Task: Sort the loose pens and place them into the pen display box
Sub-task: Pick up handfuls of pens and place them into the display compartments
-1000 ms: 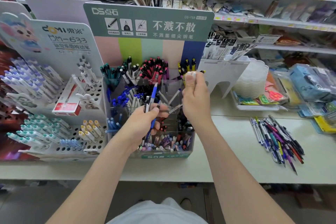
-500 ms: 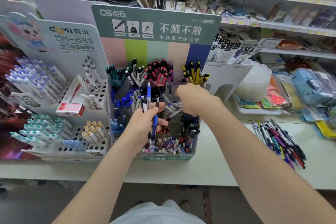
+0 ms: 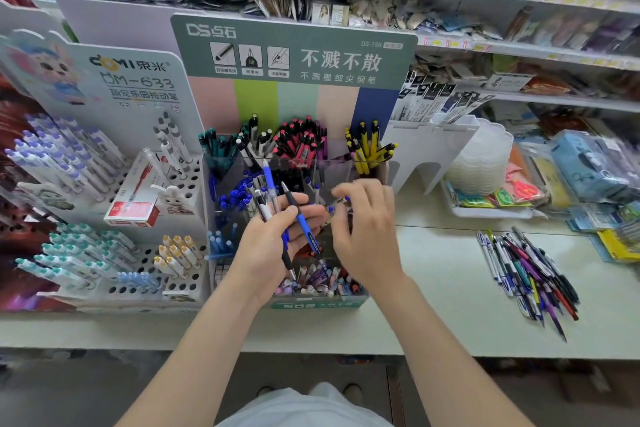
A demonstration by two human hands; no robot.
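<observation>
The left grip [image 3: 273, 246] clasps a fanned bunch of pens [image 3: 302, 220] over the pen display box [image 3: 311, 303], seemingly so each can be picked out, while the right grip [image 3: 367, 232] curls at them, pinching or not I cannot tell; loose pens [image 3: 530, 277] wait on the tabletop [image 3: 433, 305].

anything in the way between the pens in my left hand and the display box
Nothing visible blocks them. The left hand holds the pens over the pen display box, with the right hand beside them, its fingers near one pen's end. Parts of the box are crowded with stock.
</observation>
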